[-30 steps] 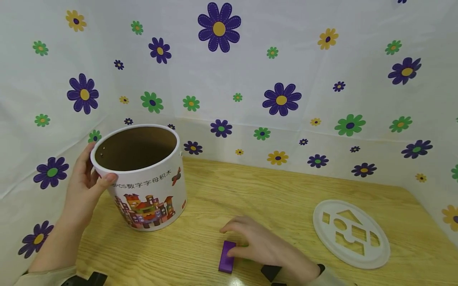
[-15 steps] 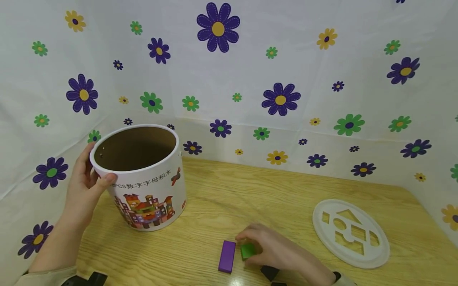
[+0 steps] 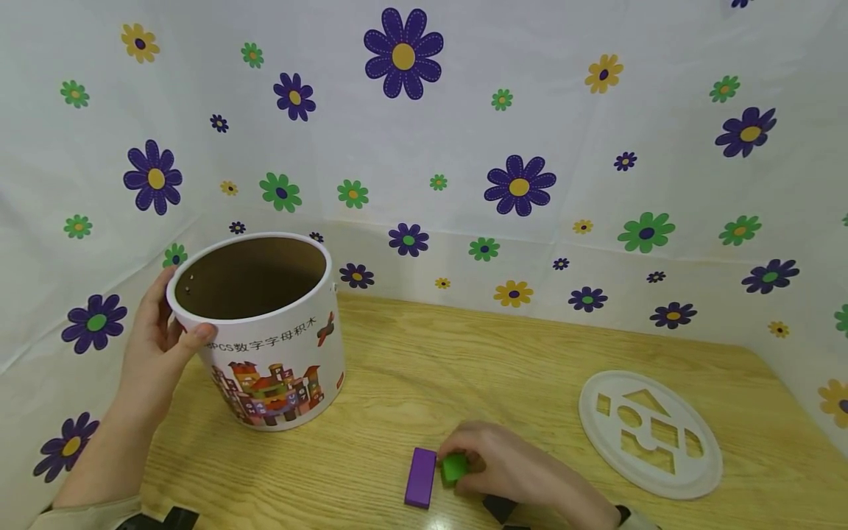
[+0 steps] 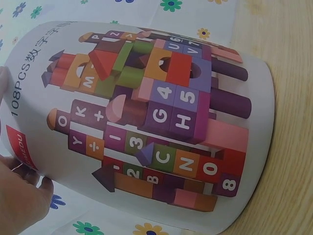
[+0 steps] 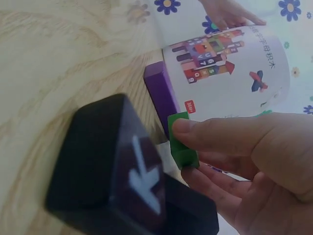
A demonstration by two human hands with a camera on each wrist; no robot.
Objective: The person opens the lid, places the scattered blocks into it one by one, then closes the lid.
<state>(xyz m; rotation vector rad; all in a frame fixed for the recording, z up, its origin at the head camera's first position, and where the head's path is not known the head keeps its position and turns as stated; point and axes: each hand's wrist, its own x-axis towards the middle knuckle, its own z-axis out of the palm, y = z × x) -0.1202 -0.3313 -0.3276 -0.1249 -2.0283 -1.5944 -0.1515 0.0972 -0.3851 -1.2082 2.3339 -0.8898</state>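
My left hand [image 3: 155,346] grips the near left side of a tall white bucket [image 3: 278,383], with the thumb outside below the rim. Its upright wall carries a printed picture of toy blocks, filling much of the left wrist view. Right of the bucket, my right hand [image 3: 500,464] pinches a small green block [image 3: 454,470] between thumb and fingers. The right wrist view shows the thumb on one face of that green block [image 5: 182,147]. Just left of it, a longer purple block [image 3: 420,477] lies flat on the table. The bucket's bottom inside is hidden.
A white round plate with cut-out shapes [image 3: 599,456] lies on the wooden table [image 3: 530,368] at the right. Flower-printed cloth [image 3: 450,132] hangs behind and along the sides. Black devices sit at both wrists; the right one [image 5: 93,152] looms large in its wrist view.
My right hand has moved right from over the purple block to the green block and now pinches it. The left hand and bucket stay in place.
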